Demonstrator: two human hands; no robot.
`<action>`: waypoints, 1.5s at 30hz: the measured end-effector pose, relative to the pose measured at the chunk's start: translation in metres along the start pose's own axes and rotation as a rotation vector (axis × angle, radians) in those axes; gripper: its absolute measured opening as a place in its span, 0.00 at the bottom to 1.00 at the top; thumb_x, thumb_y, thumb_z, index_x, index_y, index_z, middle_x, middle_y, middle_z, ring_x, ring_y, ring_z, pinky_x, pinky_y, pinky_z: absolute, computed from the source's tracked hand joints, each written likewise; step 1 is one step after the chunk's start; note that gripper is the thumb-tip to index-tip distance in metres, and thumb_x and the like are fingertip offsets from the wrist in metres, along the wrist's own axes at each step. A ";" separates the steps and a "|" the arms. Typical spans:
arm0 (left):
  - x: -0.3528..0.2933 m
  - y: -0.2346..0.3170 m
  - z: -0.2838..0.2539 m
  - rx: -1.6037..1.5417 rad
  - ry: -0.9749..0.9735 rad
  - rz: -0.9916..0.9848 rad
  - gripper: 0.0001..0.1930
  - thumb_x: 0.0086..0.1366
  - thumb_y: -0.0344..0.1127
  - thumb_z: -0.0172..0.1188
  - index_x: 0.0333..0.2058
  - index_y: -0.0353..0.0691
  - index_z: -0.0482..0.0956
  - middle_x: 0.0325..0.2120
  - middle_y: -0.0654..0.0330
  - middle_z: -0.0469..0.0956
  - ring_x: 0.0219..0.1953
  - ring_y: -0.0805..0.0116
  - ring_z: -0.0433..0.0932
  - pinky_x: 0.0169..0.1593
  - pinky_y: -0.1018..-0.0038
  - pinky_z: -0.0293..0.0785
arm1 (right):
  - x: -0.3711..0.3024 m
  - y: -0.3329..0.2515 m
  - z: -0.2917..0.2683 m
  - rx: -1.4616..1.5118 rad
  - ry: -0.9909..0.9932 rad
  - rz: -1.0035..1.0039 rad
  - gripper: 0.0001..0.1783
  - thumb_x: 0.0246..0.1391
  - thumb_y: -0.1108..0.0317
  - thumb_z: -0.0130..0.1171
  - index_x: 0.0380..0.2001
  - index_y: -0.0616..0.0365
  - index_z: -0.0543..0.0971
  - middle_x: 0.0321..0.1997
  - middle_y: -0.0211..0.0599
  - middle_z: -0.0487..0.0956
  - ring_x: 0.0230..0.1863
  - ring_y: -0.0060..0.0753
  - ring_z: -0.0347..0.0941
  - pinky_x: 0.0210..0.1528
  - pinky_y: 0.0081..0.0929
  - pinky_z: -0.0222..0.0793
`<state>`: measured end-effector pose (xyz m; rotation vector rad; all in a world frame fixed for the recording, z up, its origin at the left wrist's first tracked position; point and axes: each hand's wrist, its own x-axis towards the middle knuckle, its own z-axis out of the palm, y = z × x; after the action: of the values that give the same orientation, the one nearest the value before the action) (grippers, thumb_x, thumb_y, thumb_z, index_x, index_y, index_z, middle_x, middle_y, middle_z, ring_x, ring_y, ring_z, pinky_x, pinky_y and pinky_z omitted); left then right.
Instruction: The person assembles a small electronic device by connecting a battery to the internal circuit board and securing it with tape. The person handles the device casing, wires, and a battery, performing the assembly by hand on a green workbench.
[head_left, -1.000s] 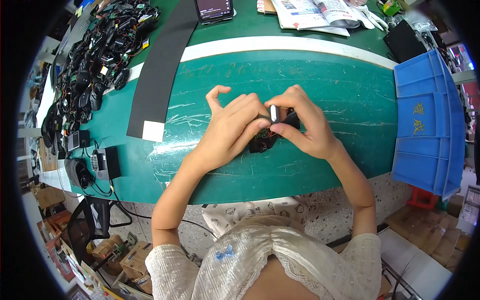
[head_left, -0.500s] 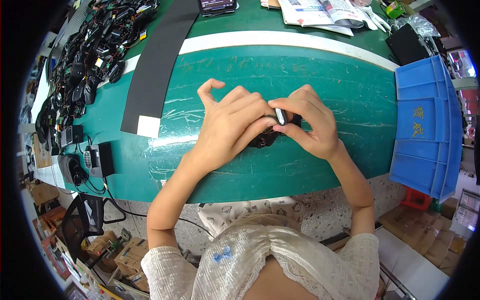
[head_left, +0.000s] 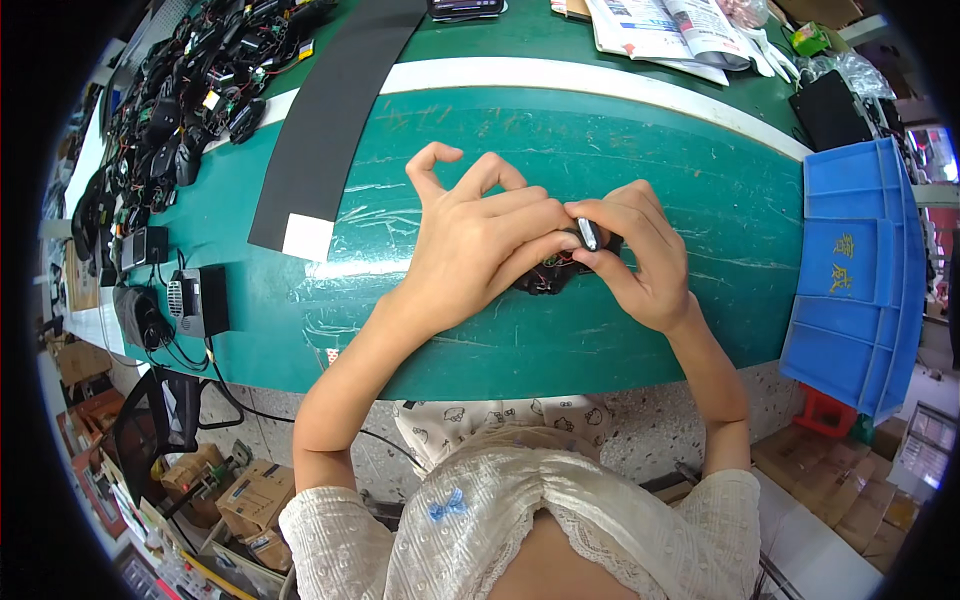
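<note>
Between my two hands is a small black piece with a shiny silver face, held over the green table. My left hand pinches its left side with thumb and forefinger, the other fingers bent and raised. The thumb and forefinger of my right hand close on its right side. Beneath the fingers lies a black part with thin wires, mostly hidden by my hands; whether it is joined to the small piece I cannot tell.
A black strip with a white square lies left of my hands. Farther left are a heap of black wired devices and a black box with cords. Blue bins stand at the right edge. Papers lie at the back.
The view has shifted slightly. Both hands keep their pinch on the small black piece and sit a little farther right in the picture; its silver face still shows.
</note>
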<state>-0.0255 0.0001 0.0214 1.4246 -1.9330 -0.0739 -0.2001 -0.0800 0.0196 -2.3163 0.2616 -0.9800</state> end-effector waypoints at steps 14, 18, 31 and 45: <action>-0.003 0.001 0.000 0.054 0.021 -0.036 0.05 0.54 0.41 0.59 0.25 0.49 0.78 0.22 0.73 0.73 0.36 0.70 0.70 0.49 0.56 0.43 | 0.000 -0.001 0.001 -0.014 -0.050 0.076 0.17 0.43 0.77 0.60 0.40 0.63 0.73 0.28 0.37 0.70 0.29 0.34 0.63 0.33 0.28 0.60; -0.004 -0.002 0.002 0.042 0.007 -0.046 0.04 0.55 0.40 0.59 0.25 0.49 0.78 0.22 0.73 0.74 0.36 0.71 0.70 0.50 0.57 0.43 | 0.000 0.001 0.003 -0.002 -0.052 0.070 0.16 0.44 0.77 0.59 0.40 0.63 0.73 0.28 0.38 0.70 0.29 0.35 0.63 0.34 0.29 0.60; -0.003 -0.012 0.003 -0.130 -0.098 -0.164 0.08 0.55 0.40 0.60 0.20 0.48 0.81 0.11 0.78 0.71 0.41 0.76 0.72 0.55 0.56 0.39 | 0.002 0.004 0.002 0.011 -0.142 0.092 0.14 0.47 0.77 0.56 0.41 0.63 0.73 0.30 0.39 0.72 0.31 0.37 0.64 0.36 0.30 0.61; -0.004 -0.017 0.008 -0.169 -0.011 -0.239 0.17 0.49 0.48 0.65 0.11 0.45 0.74 0.14 0.74 0.71 0.31 0.77 0.71 0.51 0.58 0.46 | 0.000 0.009 0.003 0.268 -0.179 0.237 0.11 0.57 0.70 0.48 0.40 0.63 0.73 0.32 0.35 0.71 0.31 0.27 0.64 0.35 0.22 0.60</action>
<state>-0.0164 -0.0059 0.0057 1.5354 -1.7130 -0.3482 -0.1974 -0.0859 0.0132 -2.0568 0.3037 -0.6440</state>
